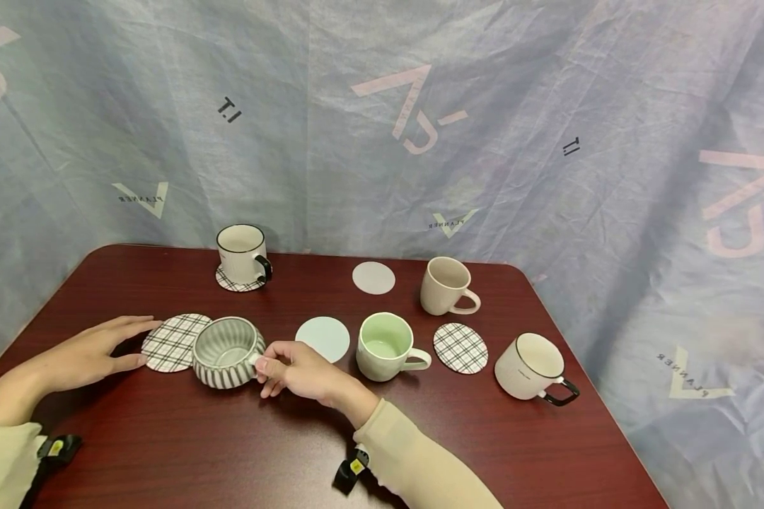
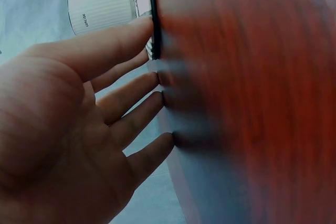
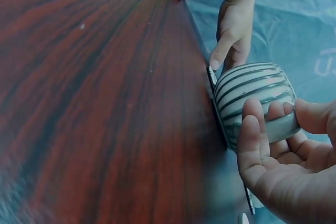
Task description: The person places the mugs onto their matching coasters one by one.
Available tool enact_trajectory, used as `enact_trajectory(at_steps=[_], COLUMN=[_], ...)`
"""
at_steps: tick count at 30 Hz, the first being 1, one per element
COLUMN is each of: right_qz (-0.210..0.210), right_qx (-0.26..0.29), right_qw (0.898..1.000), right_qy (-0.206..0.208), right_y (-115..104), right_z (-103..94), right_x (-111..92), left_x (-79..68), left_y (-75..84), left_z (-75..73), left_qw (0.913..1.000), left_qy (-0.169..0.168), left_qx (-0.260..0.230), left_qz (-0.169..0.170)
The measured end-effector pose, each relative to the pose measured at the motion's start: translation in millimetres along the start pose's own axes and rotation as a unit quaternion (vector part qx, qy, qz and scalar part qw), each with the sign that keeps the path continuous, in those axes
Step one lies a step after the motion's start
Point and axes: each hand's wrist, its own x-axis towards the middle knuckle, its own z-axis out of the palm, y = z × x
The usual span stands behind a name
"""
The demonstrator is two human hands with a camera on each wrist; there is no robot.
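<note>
A grey-and-white striped mug (image 1: 225, 371) overlaps the right side of a plaid coaster (image 1: 172, 345) at the table's left; whether it touches the table I cannot tell. My right hand (image 1: 310, 376) pinches the mug's handle between thumb and fingers. In the right wrist view, the striped mug (image 3: 252, 90) is upright beside the curled fingers of that hand (image 3: 286, 179). My left hand (image 1: 92, 360) lies at the coaster's left edge, fingers extended and fingertips touching or very near it. The left wrist view has this hand (image 2: 68, 114) holding nothing, its fingers spread toward the tabletop.
Behind stands a black-rimmed white mug (image 1: 242, 258) on a plaid coaster. Rightward are a pale round coaster (image 1: 323, 338), a green mug (image 1: 384, 350), another plaid coaster (image 1: 461, 348), a beige mug (image 1: 442, 286), a white coaster (image 1: 373, 278) and a black-handled mug (image 1: 525, 371).
</note>
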Motion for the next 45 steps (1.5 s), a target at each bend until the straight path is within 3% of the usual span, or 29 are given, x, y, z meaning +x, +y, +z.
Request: enact_trajectory(at_steps=[28,45], right_qz=[-0.010,-0.035], right_qx=[0.000,-0.004], right_qw=[1.000,0.999], right_qy=[0.022,0.026], right_y=[-5,-18], right_z=[0.7,3.9], right_x=[0,11], left_x=[1.8,0.3], left_y=[4.5,4.4], left_z=[-4.6,-3.9], left_qw=[0.9997,0.9999], left_qy=[-0.014,-0.007], left_qx=[-0.019,-0.012], left_qz=[-0.008,-0.003])
